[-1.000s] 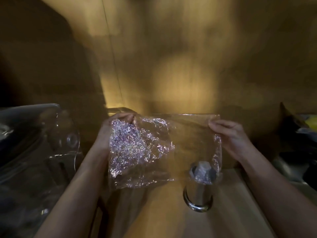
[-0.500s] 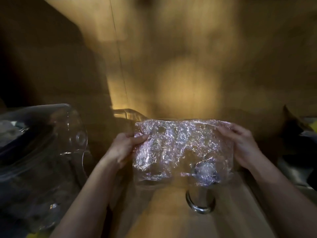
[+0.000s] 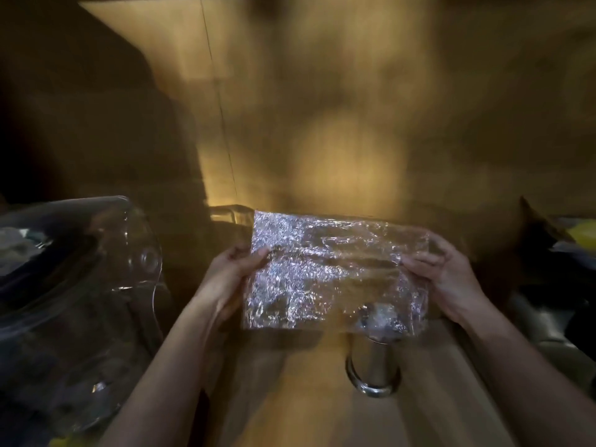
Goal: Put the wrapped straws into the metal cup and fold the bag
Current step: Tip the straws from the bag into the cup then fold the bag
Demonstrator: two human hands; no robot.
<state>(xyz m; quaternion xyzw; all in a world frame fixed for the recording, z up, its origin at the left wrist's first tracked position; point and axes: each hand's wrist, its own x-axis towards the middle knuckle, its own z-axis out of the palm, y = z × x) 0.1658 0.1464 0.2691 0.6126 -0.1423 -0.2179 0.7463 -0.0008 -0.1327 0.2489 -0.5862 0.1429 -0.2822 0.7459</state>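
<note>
A crinkled clear plastic bag [image 3: 325,272] hangs in the air in front of me, stretched flat between both hands. My left hand [image 3: 230,279] pinches its left edge and my right hand [image 3: 448,279] grips its right edge. Below the bag's lower right corner a shiny metal cup [image 3: 374,366] stands upright on the wooden counter [image 3: 290,398]. The pale wrapped straws [image 3: 380,317] in the cup show dimly through the plastic, which covers the cup's top.
A large clear plastic container [image 3: 80,285] with dark contents fills the left side. Dark objects and something yellow [image 3: 583,237] sit at the right edge. A wooden wall [image 3: 322,124] rises behind the counter. The scene is dim and blurred.
The bag has gone from hanging tall to a shorter, wider shape held between both hands. My left hand has dropped from the top corner to the left edge.
</note>
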